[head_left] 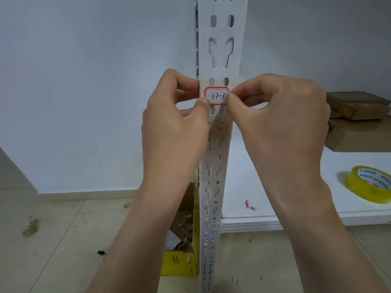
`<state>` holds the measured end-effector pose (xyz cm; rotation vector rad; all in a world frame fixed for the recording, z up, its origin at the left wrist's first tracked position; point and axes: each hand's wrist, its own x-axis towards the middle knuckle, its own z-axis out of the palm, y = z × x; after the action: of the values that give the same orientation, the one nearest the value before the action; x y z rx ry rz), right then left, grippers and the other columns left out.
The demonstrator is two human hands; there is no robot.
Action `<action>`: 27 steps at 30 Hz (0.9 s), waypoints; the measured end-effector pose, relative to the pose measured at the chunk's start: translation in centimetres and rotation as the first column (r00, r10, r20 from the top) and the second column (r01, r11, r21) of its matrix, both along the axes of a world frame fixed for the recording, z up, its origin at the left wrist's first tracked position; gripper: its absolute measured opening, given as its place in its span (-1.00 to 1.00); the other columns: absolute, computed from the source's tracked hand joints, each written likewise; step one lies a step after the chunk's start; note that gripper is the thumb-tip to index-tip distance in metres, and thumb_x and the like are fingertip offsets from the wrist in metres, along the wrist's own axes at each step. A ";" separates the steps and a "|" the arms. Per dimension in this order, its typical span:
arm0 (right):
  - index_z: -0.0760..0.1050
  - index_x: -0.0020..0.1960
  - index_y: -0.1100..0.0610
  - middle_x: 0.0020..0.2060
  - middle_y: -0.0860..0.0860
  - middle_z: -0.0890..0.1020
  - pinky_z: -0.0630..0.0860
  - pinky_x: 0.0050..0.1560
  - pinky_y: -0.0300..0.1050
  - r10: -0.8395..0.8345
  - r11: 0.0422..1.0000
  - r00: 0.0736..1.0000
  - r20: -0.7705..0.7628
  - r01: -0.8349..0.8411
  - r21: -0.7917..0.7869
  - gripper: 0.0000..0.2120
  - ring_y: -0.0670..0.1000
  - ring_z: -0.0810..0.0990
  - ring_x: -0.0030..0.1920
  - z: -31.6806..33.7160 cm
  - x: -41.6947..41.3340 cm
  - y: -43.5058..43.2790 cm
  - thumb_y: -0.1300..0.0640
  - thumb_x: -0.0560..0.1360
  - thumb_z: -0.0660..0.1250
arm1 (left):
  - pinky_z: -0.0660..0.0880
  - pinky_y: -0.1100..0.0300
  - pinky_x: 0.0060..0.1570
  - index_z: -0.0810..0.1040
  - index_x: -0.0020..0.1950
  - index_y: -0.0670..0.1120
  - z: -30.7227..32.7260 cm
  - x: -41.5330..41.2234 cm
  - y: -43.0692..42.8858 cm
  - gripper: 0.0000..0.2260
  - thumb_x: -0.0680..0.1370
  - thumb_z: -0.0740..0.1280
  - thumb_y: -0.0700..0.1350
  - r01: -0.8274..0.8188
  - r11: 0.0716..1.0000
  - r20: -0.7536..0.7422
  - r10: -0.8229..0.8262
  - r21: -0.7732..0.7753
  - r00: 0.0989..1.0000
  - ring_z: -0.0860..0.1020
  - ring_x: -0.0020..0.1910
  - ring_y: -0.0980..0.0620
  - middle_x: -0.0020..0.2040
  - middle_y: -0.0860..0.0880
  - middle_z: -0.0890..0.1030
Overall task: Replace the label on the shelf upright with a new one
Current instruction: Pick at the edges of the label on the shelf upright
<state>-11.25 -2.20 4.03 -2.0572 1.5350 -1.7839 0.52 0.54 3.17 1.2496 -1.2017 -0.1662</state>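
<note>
A white slotted shelf upright (220, 49) runs down the middle of the view. On it, at hand height, sits a white label with a red border (216, 95), handwritten "17-3", under a strip of clear tape. My left hand (175, 115) pinches the tape's left end at the upright's edge, thumb on the label's lower left corner. My right hand (273, 115) pinches the right end beside the label. Below the label, sticky residue and paper scraps (220, 130) cling to the upright.
A roll of clear yellowish tape (369, 183) lies on the white shelf board (264, 208) at the right. Brown cardboard parcels (357, 121) sit further back on it. A yellow box of scraps (179, 263) stands on the tiled floor left of the upright. Red paper bits (248, 205) lie on the shelf.
</note>
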 end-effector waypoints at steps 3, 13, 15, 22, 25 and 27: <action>0.66 -0.10 -0.17 -0.28 -0.22 0.64 0.64 -0.09 0.01 0.002 1.000 1.000 -0.014 -0.002 0.019 -0.93 -0.04 0.67 -0.13 0.1 0.1 0.1 -0.13 0.53 0.44 | 0.69 0.16 -0.09 0.44 -0.06 0.13 0.0 -0.1 0.0 -0.79 0.62 0.41 -0.12 0.001 1.000 -0.010 -0.001 -0.004 1.000 0.65 -0.04 0.37 0.05 0.20 0.70; 0.61 -0.14 -0.16 -0.25 -0.21 0.66 0.66 -0.08 0.00 0.023 0.999 1.000 -0.015 -0.023 0.036 -0.92 -0.04 0.67 -0.14 0.3 0.0 0.0 -0.10 0.52 0.44 | 0.70 0.10 -0.06 0.45 -0.07 0.15 0.0 -0.3 0.1 -0.79 0.61 0.43 -0.11 -0.004 1.000 -0.022 0.004 -0.009 1.000 0.64 -0.04 0.38 0.06 0.20 0.70; 0.59 -0.15 -0.17 -0.25 -0.22 0.65 0.66 -0.09 -0.04 0.030 0.998 0.999 -0.018 -0.029 0.047 -0.91 -0.07 0.66 -0.15 0.4 0.0 -0.1 -0.11 0.53 0.44 | 0.69 0.04 -0.05 0.46 -0.07 0.14 0.1 -0.3 0.1 -0.80 0.61 0.43 -0.11 -0.005 1.000 -0.029 0.004 -0.010 1.000 0.64 -0.06 0.39 0.06 0.20 0.70; 0.65 -0.09 -0.14 -0.23 -0.22 0.66 0.60 -0.17 -0.23 0.050 0.998 0.999 -0.007 -0.050 0.043 -0.93 -0.13 0.65 -0.21 0.1 -0.1 -0.3 -0.11 0.53 0.45 | 0.69 0.06 -0.06 0.45 -0.07 0.14 0.0 -0.2 0.0 -0.79 0.61 0.43 -0.11 -0.009 1.000 -0.021 0.008 -0.007 1.000 0.64 -0.07 0.40 0.05 0.20 0.70; 0.68 -0.09 -0.11 -0.22 -0.21 0.68 0.66 -0.10 -0.06 0.040 0.999 0.999 0.011 -0.040 0.002 -0.91 -0.08 0.67 -0.17 -0.2 -0.2 -0.2 -0.11 0.53 0.46 | 0.69 0.10 -0.07 0.44 -0.08 0.15 0.0 -0.2 0.0 -0.78 0.61 0.43 -0.11 -0.004 1.000 -0.016 0.004 -0.004 1.000 0.64 -0.05 0.40 0.05 0.21 0.70; 0.68 -0.09 -0.09 -0.22 -0.19 0.70 0.65 -0.10 -0.04 0.031 0.999 0.999 0.020 -0.031 -0.022 -0.90 -0.07 0.68 -0.16 -0.3 -0.2 -0.2 -0.09 0.53 0.46 | 0.69 0.11 -0.07 0.44 -0.08 0.15 -0.1 -0.1 0.0 -0.78 0.62 0.42 -0.12 -0.002 1.000 -0.016 0.002 -0.005 1.000 0.64 -0.06 0.39 0.04 0.21 0.70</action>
<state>-11.46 -2.35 3.72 -2.0535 1.4768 -1.8132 0.40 0.54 3.11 1.2430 -1.1867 -0.1709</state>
